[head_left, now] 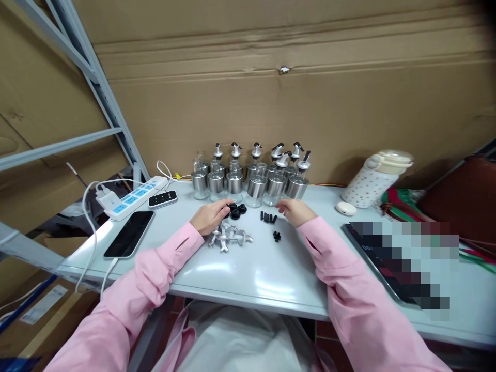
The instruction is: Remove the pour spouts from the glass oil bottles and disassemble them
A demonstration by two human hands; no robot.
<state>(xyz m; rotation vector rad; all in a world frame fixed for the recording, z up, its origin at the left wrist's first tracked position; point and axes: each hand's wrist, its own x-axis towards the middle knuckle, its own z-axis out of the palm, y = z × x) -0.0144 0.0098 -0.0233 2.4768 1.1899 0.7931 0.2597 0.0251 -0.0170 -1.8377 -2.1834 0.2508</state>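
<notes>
My left hand (211,216) lies over the table with its fingers stretched out, beside a cluster of round black stoppers (235,214). Just below it is a heap of silver pourer parts (229,236). My right hand (297,212) hovers with loosely bent fingers, apart, next to a row of small black levers (268,217). Nearer to me sits a little pile of tiny black pieces (276,236). Behind both hands stand glass bottles with steel sleeves (257,186) in two rows. Several of them carry silver pourers with black levers (281,160); others have bare necks.
On the left are a power strip (135,198), a small black-and-white device (163,199) and a phone (129,234) with cables. A dotted flask (370,181), a white oval case (346,208) and a partly blurred tablet (382,263) occupy the right. Cardboard (217,103) rises behind.
</notes>
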